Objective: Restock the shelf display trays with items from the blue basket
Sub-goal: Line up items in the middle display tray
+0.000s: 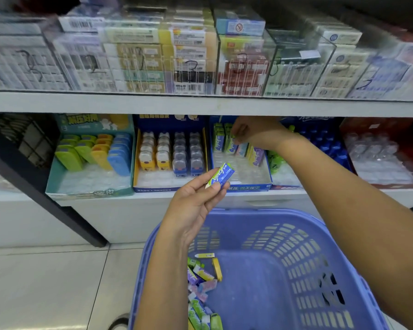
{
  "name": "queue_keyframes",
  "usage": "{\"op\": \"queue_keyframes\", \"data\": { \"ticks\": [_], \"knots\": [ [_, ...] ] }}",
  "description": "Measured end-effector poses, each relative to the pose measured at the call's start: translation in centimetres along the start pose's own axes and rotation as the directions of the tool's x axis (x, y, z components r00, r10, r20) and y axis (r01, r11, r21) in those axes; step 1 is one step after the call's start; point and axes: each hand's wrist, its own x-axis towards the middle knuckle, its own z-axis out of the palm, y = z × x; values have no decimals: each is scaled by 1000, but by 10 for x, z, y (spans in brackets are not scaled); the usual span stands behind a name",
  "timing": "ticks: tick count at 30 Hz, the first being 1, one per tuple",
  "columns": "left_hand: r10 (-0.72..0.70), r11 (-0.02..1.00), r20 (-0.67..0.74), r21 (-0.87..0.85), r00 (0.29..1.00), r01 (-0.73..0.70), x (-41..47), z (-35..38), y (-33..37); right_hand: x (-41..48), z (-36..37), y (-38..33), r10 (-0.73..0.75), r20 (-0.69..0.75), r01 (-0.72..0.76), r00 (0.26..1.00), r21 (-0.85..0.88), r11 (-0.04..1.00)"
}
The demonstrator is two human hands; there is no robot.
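My left hand (196,203) pinches a green-and-blue pack (221,175) above the blue basket (248,217), which holds loose packs (202,282). My right hand (250,132) pinches a standing pack (229,145) in the blue tray (246,186).

A row of clear cases (243,65) stands side by side on the upper shelf (200,106), at the far end of the scene. Each is stacked with flat packs (141,51) showing barcodes, and dark numbers are scrawled on the fronts. At the left a black post (45,186) slants down to the pale tiled floor (45,282), with a dark grid (26,139) behind it. A round drain (119,322) lies at the near edge.
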Motion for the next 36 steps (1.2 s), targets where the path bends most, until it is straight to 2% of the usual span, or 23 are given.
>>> {"op": "queue_keyframes", "data": {
  "ticks": [9, 11, 12, 14, 15, 16, 18, 20, 21, 22, 24, 25, 26, 27, 29, 32, 36],
  "knots": [
    [102, 993, -123, -49, 987, -108, 0, 19, -6, -4, 15, -8, -16, -127, -14, 992, -228, 973],
    [157, 985, -170, -49, 973, -167, -1, 25, -9, -13, 20, -8, -45, -219, -7, 975, -228, 974],
    [188, 980, -191, -34, 963, -198, -2, 28, -10, -20, 24, -9, -49, -275, 10, 960, -143, 990],
    [245, 969, -220, 12, 944, -248, -3, 32, -14, -42, 29, -12, -23, -301, 97, 953, 233, 968],
    [267, 964, -230, 43, 936, -264, -3, 34, -15, -56, 31, -15, -28, -247, 139, 969, 442, 886],
    [284, 959, -238, 79, 929, -273, -3, 36, -17, -68, 32, -18, -59, -179, 153, 982, 576, 803],
    [314, 946, -239, 154, 919, -284, -2, 38, -19, -84, 33, -20, -116, -101, 154, 988, 656, 739],
    [365, 913, -224, 275, 903, -301, -1, 39, -22, -86, 28, -20, -92, -151, 170, 984, 668, 724],
    [413, 865, -201, 391, 888, -314, -1, 39, -24, -83, 25, -19, -51, -208, 181, 977, 676, 715],
    [466, 774, -154, 548, 871, -317, -2, 38, -25, -77, 21, -17, -2, -274, 191, 962, 664, 723],
    [519, 437, 3, 858, 855, -269, -2, 33, -30, -62, 13, -14, 51, -371, 181, 927, 564, 806],
    [495, 267, 82, 933, 865, -242, -1, 31, -34, -53, 11, -14, 48, -380, 165, 924, 509, 845],
    [449, 148, 133, 964, 884, -220, 0, 29, -37, -43, 11, -13, 42, -359, 140, 932, 466, 874],
    [407, 72, 157, 977, 900, -203, 1, 28, -41, -34, 13, -14, 40, -322, 110, 946, 434, 894],
    [395, 6, 164, 983, 904, -182, 2, 30, -46, -20, 20, -15, 9, -272, 87, 962, 339, 937],
    [432, 2, 152, 985, 889, -170, 3, 32, -49, -8, 27, -13, -49, -239, 90, 970, 162, 983],
    [428, 8, 149, 986, 891, -169, 5, 32, -48, -1, 28, -8, -60, -170, 82, 984, 124, 989]
  ]
}}
